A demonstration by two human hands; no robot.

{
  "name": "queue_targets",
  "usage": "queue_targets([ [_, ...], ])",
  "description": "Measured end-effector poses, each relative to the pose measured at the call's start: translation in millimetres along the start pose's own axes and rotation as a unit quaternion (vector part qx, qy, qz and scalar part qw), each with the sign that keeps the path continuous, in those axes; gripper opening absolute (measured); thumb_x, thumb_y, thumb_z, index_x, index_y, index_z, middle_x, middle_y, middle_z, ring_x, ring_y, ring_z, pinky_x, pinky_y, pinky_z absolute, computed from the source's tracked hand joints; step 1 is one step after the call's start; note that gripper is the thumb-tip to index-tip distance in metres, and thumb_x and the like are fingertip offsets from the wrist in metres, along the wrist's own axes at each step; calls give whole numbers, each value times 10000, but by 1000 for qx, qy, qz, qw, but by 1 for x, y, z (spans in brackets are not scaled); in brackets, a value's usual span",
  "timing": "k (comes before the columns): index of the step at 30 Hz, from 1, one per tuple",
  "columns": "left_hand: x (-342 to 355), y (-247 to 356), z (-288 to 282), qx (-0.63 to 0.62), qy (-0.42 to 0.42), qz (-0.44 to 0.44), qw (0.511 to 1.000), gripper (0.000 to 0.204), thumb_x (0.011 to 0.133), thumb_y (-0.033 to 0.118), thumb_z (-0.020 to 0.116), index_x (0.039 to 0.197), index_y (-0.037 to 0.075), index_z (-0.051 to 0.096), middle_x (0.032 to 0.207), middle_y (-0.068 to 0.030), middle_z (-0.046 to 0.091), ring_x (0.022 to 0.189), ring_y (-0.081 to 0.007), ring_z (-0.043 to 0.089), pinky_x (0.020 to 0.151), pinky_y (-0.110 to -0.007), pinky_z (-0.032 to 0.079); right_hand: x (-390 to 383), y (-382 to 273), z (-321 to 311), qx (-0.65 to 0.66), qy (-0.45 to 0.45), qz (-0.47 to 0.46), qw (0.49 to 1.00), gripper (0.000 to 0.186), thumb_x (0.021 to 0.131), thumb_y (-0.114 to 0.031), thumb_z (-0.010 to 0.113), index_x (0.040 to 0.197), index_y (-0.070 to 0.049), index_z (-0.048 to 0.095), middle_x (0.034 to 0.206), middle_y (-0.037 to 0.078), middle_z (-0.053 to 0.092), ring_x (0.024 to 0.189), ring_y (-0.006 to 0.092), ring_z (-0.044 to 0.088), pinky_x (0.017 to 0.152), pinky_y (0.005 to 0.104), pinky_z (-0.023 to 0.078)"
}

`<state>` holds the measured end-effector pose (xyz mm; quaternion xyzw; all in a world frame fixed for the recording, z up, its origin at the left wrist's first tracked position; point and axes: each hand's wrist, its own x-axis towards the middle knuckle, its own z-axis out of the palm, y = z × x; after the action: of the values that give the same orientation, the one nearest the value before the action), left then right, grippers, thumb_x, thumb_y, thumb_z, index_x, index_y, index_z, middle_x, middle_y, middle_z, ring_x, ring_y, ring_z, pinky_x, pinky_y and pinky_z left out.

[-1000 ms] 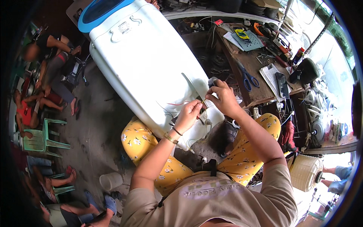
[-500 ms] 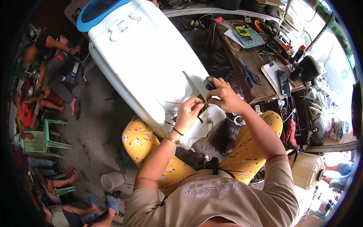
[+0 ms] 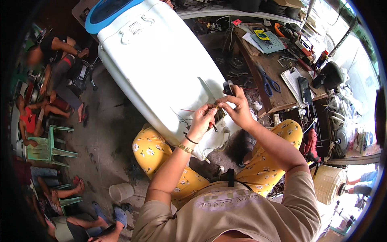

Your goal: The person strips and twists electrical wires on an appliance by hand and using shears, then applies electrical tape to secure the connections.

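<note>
A white washing machine body (image 3: 161, 60) with a blue-rimmed lid (image 3: 107, 15) lies tilted in front of me, its near end between my knees. Over that end my left hand (image 3: 201, 122) pinches thin wires (image 3: 185, 109), one of them red. A dark stub with a red part (image 3: 213, 126) sticks out below its fingers. My right hand (image 3: 237, 108) meets it, thumb and forefinger closed on a small yellowish wire end. Against the raised fingers of that hand sits a roll of black tape (image 3: 228, 87). The exact joint between the fingertips is too small to make out.
A wooden bench (image 3: 262, 68) at right carries blue-handled scissors (image 3: 269, 82), a clipboard (image 3: 292, 84), a phone (image 3: 304, 89) and tools. A red drill (image 3: 311, 144) hangs below. At left are people, green chairs (image 3: 50, 147) and a whitish bucket (image 3: 121, 192).
My right hand has turned slightly, its fingers and the tape roll now more upright. Both hands stay together at the wires. The whole view has shifted a little.
</note>
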<state>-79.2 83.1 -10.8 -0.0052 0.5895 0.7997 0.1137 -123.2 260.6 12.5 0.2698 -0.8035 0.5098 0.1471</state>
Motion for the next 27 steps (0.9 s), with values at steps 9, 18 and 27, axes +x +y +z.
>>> queue_targets([
  [9,-1,5,-1,-13,-19,-40,999,155,980,191,597,1032,45,590,669,63,494,528,-18,462,473,-177,377,-10,10,12,103,-36,59,992,239,732,-205,834,952,-139,768,1091,161,582,1114,338,504,976,424,395],
  [18,4,2,-1,20,-46,0,999,176,1001,254,580,998,78,589,670,51,513,556,-26,485,524,-174,406,-1,-2,0,34,-14,2,999,148,757,-173,805,856,-108,715,991,118,547,978,314,498,863,413,407],
  [27,6,-12,12,229,47,272,933,144,994,109,544,904,-1,521,855,-62,563,741,-125,550,639,-266,454,6,-1,-7,43,-20,17,999,124,766,-131,788,834,-68,707,893,117,528,891,285,514,806,381,420],
])
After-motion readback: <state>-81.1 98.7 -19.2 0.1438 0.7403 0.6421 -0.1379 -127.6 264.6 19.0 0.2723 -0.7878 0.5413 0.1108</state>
